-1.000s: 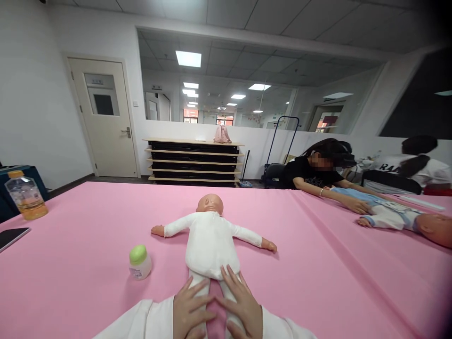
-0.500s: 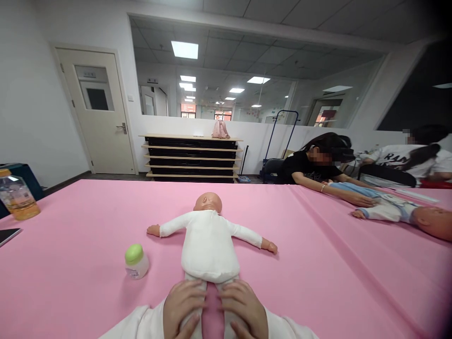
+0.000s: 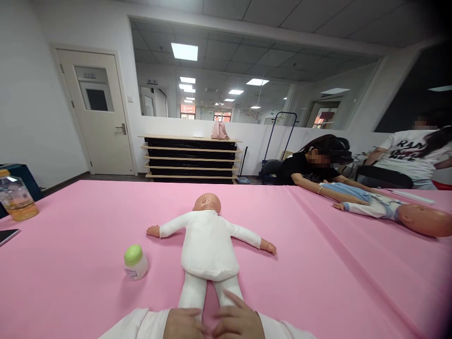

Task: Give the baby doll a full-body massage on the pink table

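A baby doll (image 3: 211,245) with a white cloth body lies on the pink cloth, its head away from me and its arms spread out. My left hand (image 3: 183,325) rests across the doll's lower left-side leg, fingers stretched toward the middle. Over the other lower leg lies my right hand (image 3: 238,322), its fingers apart and one pointing up along the leg. Both hands are slightly blurred and cut off by the bottom edge, and they hide the doll's feet. A small jar (image 3: 136,262) with a green lid stands left of the doll.
Pink cloth (image 3: 88,245) covers the table. A bottle (image 3: 16,197) of amber liquid and a dark flat device (image 3: 7,235) sit at the left edge. On the right, a person in black (image 3: 303,165) handles another doll (image 3: 388,207). A person in a white shirt (image 3: 406,150) is behind.
Both my hands have slid toward me, from the doll's thighs down to its lower legs. At right, the other doll has shifted left, and the person in white has changed posture.
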`<state>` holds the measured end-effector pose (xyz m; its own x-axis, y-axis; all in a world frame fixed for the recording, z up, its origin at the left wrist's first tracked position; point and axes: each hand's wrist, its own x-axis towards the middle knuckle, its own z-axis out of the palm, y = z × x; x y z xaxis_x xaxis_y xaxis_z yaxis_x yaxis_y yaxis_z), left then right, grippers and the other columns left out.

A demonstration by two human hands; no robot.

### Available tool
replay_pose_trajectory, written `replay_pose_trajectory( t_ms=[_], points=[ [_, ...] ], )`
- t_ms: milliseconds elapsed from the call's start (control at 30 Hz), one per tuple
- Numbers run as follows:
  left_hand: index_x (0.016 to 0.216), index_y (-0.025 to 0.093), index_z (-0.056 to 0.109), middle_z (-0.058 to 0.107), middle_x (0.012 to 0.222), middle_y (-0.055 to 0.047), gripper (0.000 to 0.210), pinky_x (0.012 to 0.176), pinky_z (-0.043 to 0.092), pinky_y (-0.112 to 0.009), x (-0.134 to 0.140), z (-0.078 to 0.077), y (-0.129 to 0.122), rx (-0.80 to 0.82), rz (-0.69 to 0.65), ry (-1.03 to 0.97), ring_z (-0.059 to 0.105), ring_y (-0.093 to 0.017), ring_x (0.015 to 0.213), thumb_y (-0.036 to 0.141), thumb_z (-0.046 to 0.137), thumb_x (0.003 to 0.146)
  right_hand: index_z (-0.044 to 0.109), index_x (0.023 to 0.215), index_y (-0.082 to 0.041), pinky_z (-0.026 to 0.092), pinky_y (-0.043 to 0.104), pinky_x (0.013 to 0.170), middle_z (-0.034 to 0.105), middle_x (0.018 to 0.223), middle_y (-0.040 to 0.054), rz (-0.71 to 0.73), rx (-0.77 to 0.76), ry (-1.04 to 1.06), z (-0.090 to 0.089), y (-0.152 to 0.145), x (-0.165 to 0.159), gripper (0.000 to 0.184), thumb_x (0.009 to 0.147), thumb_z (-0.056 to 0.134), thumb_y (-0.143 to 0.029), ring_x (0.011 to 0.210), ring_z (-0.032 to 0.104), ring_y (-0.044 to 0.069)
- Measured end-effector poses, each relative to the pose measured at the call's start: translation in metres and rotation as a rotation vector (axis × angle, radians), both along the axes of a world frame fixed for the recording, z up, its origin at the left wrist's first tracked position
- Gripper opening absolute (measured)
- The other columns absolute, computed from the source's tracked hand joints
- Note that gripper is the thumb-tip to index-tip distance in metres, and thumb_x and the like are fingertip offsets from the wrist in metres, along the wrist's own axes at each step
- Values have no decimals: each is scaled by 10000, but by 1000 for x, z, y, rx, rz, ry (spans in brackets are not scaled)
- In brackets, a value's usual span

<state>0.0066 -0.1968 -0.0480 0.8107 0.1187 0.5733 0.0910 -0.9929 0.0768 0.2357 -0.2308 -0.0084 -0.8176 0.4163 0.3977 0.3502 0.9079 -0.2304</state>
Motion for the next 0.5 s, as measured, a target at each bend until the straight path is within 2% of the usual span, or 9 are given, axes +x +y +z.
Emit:
replay_pose_trajectory(
  t_ms=[67,133,200,267,333,367,433,500],
  points=[
    [875,267,619,705,811,19,404,867,448,-182,-1,-2,-1,-46,14,27,648,-84,801,369,231,915,556,1004,-223,222,161,1044,693,901,-13,52,-51,56,-1,-2,0,285,928,289,-288,915,606,35],
    [863,274,629,703,835,3,416,871,452,-225,-3,-1,-2,-49,36,12,639,-113,866,372,228,912,558,1007,-209,268,145,1017,693,908,1,56,-39,86,-1,-3,1,277,922,309,-295,914,610,38],
    [968,254,608,677,976,-14,374,949,394,-276,-6,3,-4,-54,118,-22,568,-140,1036,348,250,909,544,1064,-216,277,250,1040,666,1007,22,-31,15,90,1,-3,2,265,892,380,-332,1035,562,98],
    [1127,218,533,596,1154,-48,368,1010,319,-339,-6,8,-7,-58,299,-90,452,-177,1178,358,280,899,485,1174,-203,298,378,1027,585,1161,78,-188,53,104,1,0,4,375,861,407,-392,1145,483,181],
    [1230,203,449,518,1252,-64,437,1036,265,-372,-4,12,-8,-45,460,-140,377,-196,1237,422,293,885,421,1250,-189,328,449,991,500,1256,120,-300,71,123,0,2,5,478,850,374,-448,1192,429,232],
    [1244,218,436,507,1264,-55,464,1044,247,-378,-2,13,-9,-30,488,-141,362,-197,1246,462,289,877,413,1259,-200,330,468,983,474,1281,119,-304,85,110,-2,4,5,491,851,356,-465,1206,410,243],
    [1213,262,470,537,1234,-15,465,1062,203,-394,0,12,-8,9,434,-94,351,-197,1253,511,290,864,454,1223,-247,293,488,1003,472,1290,83,-252,135,65,-5,6,4,481,840,350,-519,1223,387,244],
    [1134,305,533,605,1141,36,361,1079,158,-392,0,10,-7,41,346,-33,366,-175,1242,462,344,870,506,1155,-281,198,477,1053,530,1237,26,-192,206,26,-7,7,2,388,849,386,-488,1233,377,214]
  ],
)
